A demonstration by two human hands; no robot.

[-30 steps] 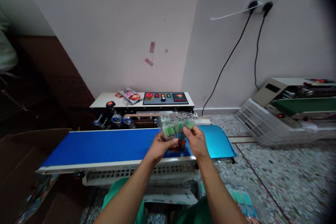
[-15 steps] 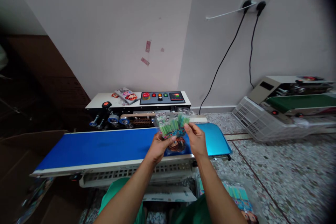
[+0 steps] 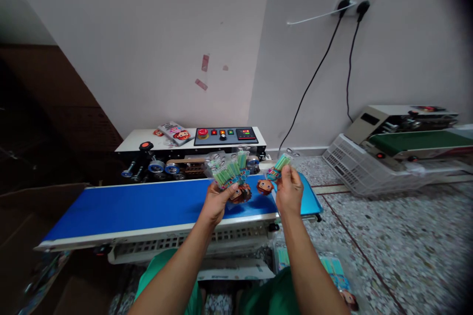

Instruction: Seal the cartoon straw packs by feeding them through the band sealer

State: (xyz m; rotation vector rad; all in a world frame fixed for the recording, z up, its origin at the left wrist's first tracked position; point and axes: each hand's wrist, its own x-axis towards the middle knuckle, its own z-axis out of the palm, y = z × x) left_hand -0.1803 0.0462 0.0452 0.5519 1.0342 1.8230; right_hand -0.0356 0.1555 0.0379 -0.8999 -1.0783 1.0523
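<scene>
A fanned bunch of clear plastic packets point(image 3: 232, 173), with green sticks inside and a printed cartoon face at the bottom, is gripped by my left hand point(image 3: 218, 200), thumb on top. My right hand point(image 3: 290, 188) pinches a single packet point(image 3: 274, 173) of the same kind by its side, apart from the bunch. Both hands are above the right part of a blue conveyor belt point(image 3: 148, 206). Behind the belt stands the sealing machine point(image 3: 188, 150) with rollers and a control panel point(image 3: 226, 136) with a red button and lit digits.
A grey printed packet point(image 3: 174, 133) lies on the machine's top. More packets point(image 3: 334, 275) lie low at right by my leg. A second machine with a green belt point(image 3: 414, 142) sits on a white plastic crate point(image 3: 354, 172). Cardboard boxes point(image 3: 22, 211) stand at left. Black cables point(image 3: 316, 76) hang from the wall socket.
My right hand has drawn one packet off the bunch and moved right with it. My left hand keeps the rest, slightly further left. The view has shifted a little.
</scene>
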